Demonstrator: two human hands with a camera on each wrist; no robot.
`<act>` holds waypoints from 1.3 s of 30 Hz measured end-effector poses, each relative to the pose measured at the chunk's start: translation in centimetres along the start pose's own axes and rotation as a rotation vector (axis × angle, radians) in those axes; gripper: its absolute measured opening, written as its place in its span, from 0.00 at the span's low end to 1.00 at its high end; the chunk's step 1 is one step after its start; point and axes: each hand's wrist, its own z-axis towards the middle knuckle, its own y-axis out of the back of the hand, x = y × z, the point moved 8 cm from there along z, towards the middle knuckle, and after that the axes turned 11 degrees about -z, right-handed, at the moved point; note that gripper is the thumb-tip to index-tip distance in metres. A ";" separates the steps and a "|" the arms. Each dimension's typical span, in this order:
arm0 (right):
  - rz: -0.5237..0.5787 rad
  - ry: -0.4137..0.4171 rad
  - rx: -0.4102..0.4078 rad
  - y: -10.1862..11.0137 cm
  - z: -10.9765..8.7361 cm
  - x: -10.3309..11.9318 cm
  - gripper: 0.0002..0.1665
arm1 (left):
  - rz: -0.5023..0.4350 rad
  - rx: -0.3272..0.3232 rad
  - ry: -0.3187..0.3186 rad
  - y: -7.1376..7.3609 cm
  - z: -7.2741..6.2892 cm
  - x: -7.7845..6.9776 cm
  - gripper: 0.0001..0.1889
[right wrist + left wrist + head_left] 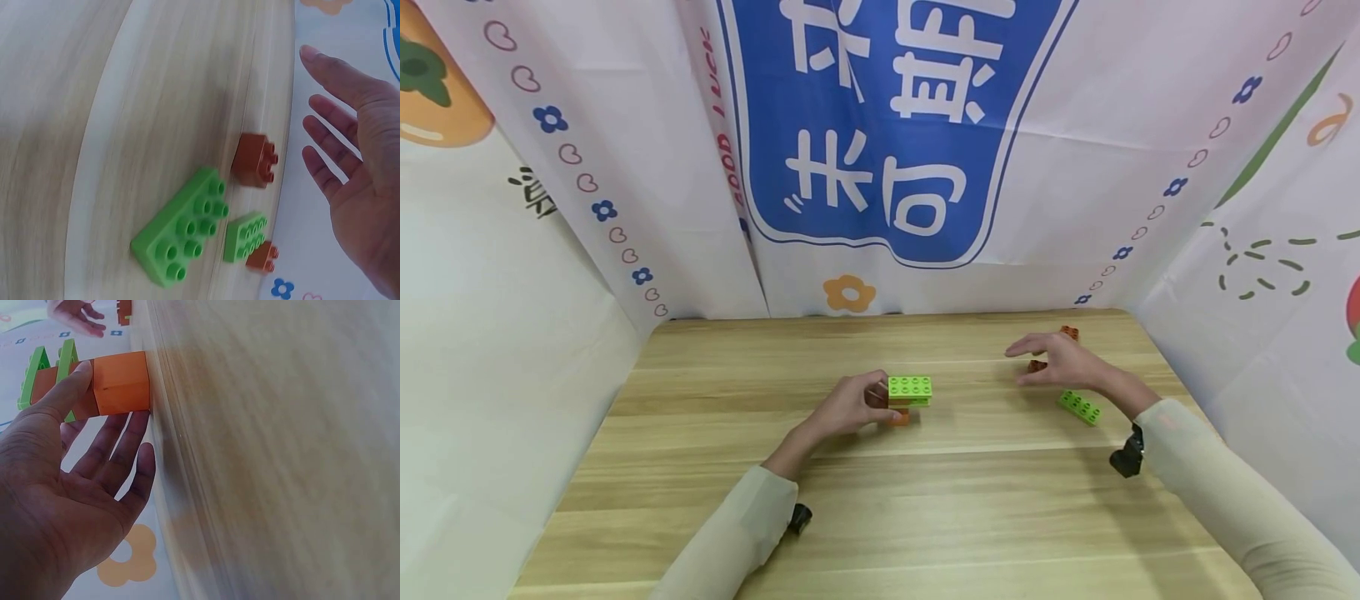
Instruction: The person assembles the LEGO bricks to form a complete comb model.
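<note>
A stack of toy building bricks stands on the table in front of my left hand (847,406). It has a green studded brick (910,387) on top, with brown bricks (85,407) and another green brick (65,361) lower down, and an orange brick (122,382) at the bottom. My left thumb lies along the near side of the stack while the fingers reach behind it. To the right, my right hand (1067,363) hovers with fingers spread and holds nothing. Below it are a green brick (181,231), a second green brick (245,237) and two brown bricks (251,160).
The wooden table (880,517) ends at a white cloth backdrop (1030,250) with printed flowers and lettering. Cloth walls also rise at left and right. A black wrist device (1127,457) sits by the right sleeve.
</note>
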 end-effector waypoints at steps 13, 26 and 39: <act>0.018 -0.068 0.046 0.0 -1.5 -3.1 0.33 | -0.001 0.000 -0.002 0.1 0.1 0.0 0.14; -0.021 -0.152 0.027 -0.6 -2.5 -5.5 0.33 | 0.004 0.002 0.003 0.0 0.2 0.1 0.14; -0.043 -0.157 -0.006 -1.1 -2.4 -6.1 0.30 | -0.002 -0.001 0.007 0.0 0.1 0.0 0.14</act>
